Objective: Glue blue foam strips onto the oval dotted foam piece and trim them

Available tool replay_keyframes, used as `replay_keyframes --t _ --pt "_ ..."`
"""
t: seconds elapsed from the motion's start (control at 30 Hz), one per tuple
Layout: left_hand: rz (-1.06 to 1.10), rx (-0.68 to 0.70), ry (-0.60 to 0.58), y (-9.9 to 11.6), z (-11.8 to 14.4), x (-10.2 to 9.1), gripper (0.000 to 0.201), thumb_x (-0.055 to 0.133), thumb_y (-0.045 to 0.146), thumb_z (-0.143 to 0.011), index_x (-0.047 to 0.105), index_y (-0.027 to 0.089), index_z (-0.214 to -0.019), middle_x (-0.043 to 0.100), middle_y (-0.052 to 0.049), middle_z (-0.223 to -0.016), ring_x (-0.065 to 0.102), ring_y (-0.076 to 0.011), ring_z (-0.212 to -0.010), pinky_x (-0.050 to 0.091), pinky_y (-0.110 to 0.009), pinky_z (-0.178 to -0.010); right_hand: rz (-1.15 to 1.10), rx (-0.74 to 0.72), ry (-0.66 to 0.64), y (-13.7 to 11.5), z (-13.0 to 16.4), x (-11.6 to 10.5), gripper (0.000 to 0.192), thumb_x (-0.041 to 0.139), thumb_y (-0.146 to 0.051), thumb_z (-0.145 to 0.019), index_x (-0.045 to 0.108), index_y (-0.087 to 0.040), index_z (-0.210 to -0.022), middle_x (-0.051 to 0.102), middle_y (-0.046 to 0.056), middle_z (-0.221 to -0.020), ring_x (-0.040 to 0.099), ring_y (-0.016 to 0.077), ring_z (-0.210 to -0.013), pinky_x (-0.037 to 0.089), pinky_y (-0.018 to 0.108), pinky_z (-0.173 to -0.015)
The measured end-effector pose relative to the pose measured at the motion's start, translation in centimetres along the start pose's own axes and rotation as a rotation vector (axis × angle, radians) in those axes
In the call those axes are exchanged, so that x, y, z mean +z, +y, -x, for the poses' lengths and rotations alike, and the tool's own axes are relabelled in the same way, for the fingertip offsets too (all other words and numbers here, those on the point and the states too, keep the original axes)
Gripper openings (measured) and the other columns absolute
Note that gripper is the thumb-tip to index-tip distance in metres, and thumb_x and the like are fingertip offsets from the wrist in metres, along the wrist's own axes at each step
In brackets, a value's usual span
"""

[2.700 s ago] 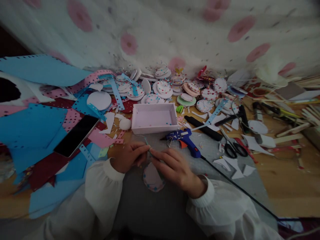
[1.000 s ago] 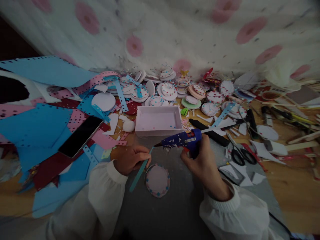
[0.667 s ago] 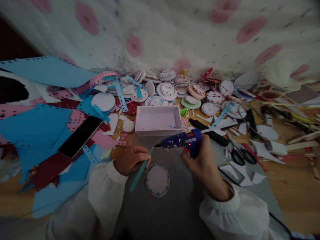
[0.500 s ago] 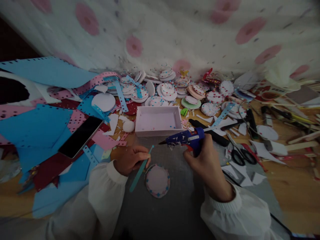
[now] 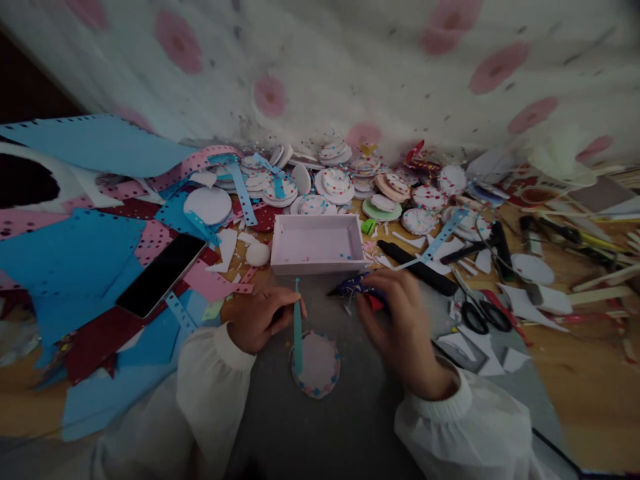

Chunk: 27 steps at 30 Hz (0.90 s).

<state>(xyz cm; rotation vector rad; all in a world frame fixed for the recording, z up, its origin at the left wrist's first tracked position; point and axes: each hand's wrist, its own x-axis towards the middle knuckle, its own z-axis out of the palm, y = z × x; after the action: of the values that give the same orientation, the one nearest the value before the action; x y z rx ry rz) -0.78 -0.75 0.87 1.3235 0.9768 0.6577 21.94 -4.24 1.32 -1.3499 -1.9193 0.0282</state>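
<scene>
My left hand (image 5: 267,317) is closed in a pinch on slim teal tweezers (image 5: 298,340). Their narrow tip points up and away, with a tiny blue bit at its end; the wide end hangs over a white disc (image 5: 316,363). Pink and blue dots edge this disc, which lies on the grey mat (image 5: 325,433). To the right, my right hand (image 5: 400,320) is over the blue hot glue gun (image 5: 353,285), its fingers curled round the handle and slightly blurred. The gun is low by the mat, nozzle pointing left, and the hand hides much of it.
Beyond my hands stands a white open box (image 5: 317,243). Dotted discs (image 5: 335,183) are piled behind it. A phone (image 5: 163,275) rests among coloured sheets at left. Scissors (image 5: 483,310), a black marker-like tube (image 5: 417,267) and paper scraps lie at right.
My right hand has lowered the glue gun toward the mat and its grip has turned over the top. The tweezers have swung more upright, their wide end now over the disc.
</scene>
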Motion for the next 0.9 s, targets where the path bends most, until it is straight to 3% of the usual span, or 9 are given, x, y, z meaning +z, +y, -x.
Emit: replay_keyframes --t 0.2,0.37,0.47,0.57,0.63,0.73,0.83,0.9 --pt "0.187 -0.073 0.061 -0.5 -0.2 0.6 0.04 0.049 0.036 -0.087 0.053 0.016 -0.053 0.033 0.007 -0.032 0.026 -0.0064 -0.033 0.024 -0.022 -0.043 -0.134 -0.444 -0.209 -2.3 0.3 0.9 0.028 0.049 -0.013 -0.092 0.057 -0.019 -0.119 0.065 0.009 -0.111 0.057 0.0201 -0.104 0.052 0.034 -0.085" --pt "0.181 -0.092 0.129 -0.3 -0.2 1.5 0.049 0.058 0.041 -0.082 0.035 0.018 -0.045 0.031 0.007 -0.036 0.026 -0.0057 -0.037 0.024 -0.022 -0.044 -0.132 -0.556 -0.089 -2.3 0.3 2.0 0.023 0.045 -0.012 -0.094 0.061 -0.018 -0.109 0.071 0.007 -0.103 0.062 0.0178 -0.091 0.055 0.031 -0.078" --pt "0.046 -0.144 0.127 0.5 0.1 1.7 0.048 0.053 0.049 -0.084 0.046 0.017 -0.05 0.035 0.006 -0.036 0.028 -0.0068 -0.036 0.022 -0.023 -0.042 -0.248 -0.433 0.024 -1.8 0.7 2.5 0.023 0.046 -0.009 -0.092 0.059 -0.018 -0.109 0.071 0.008 -0.097 0.064 0.0174 -0.089 0.055 0.032 -0.076" --pt "-0.243 -0.125 0.219 1.6 0.9 1.0 0.046 0.044 0.051 -0.089 0.062 0.014 -0.069 0.042 0.005 -0.041 0.036 -0.0086 -0.039 0.025 -0.023 -0.044 -0.434 -0.059 0.202 -1.1 0.9 2.7 0.019 0.055 -0.009 -0.087 0.059 -0.022 -0.099 0.069 0.004 -0.089 0.065 0.0161 -0.084 0.054 0.031 -0.074" --pt "-0.449 -0.071 0.246 2.1 1.9 0.3 0.042 0.046 0.048 -0.089 0.062 0.015 -0.069 0.043 0.004 -0.046 0.041 -0.0096 -0.045 0.028 -0.023 -0.048 -0.536 0.166 0.243 -0.6 0.9 2.6 0.014 0.059 -0.011 -0.085 0.059 -0.023 -0.091 0.067 0.003 -0.086 0.065 0.0158 -0.081 0.054 0.03 -0.072" --pt "-0.612 -0.107 0.097 2.3 3.8 0.0 0.042 0.049 0.044 -0.087 0.055 0.014 -0.057 0.041 0.004 -0.048 0.042 -0.0101 -0.05 0.027 -0.024 -0.05 -0.656 0.305 0.145 -0.4 0.8 2.2 0.009 0.058 -0.015 -0.084 0.059 -0.023 -0.088 0.066 0.002 -0.084 0.066 0.0153 -0.078 0.054 0.028 -0.068" --pt "-0.559 -0.187 -0.051 2.1 5.1 0.6 0.037 0.048 0.042 -0.087 0.058 0.014 -0.065 0.047 0.003 -0.055 0.045 -0.0112 -0.056 0.029 -0.023 -0.053 -0.721 0.31 0.002 -0.9 1.0 2.0 0.007 0.059 -0.016 -0.083 0.059 -0.022 -0.087 0.067 0.002 -0.082 0.066 0.0153 -0.075 0.054 0.028 -0.066" --pt "-0.537 -0.214 -0.077 1.9 5.5 1.1 0.031 0.05 0.038 -0.085 0.06 0.014 -0.069 0.049 0.002 -0.06 0.046 -0.0117 -0.059 0.03 -0.023 -0.054 -0.723 0.281 -0.061 -1.2 1.1 2.1 0.006 0.059 -0.016 -0.083 0.058 -0.022 -0.086 0.067 0.002 -0.081 0.066 0.0158 -0.075 0.054 0.028 -0.066"
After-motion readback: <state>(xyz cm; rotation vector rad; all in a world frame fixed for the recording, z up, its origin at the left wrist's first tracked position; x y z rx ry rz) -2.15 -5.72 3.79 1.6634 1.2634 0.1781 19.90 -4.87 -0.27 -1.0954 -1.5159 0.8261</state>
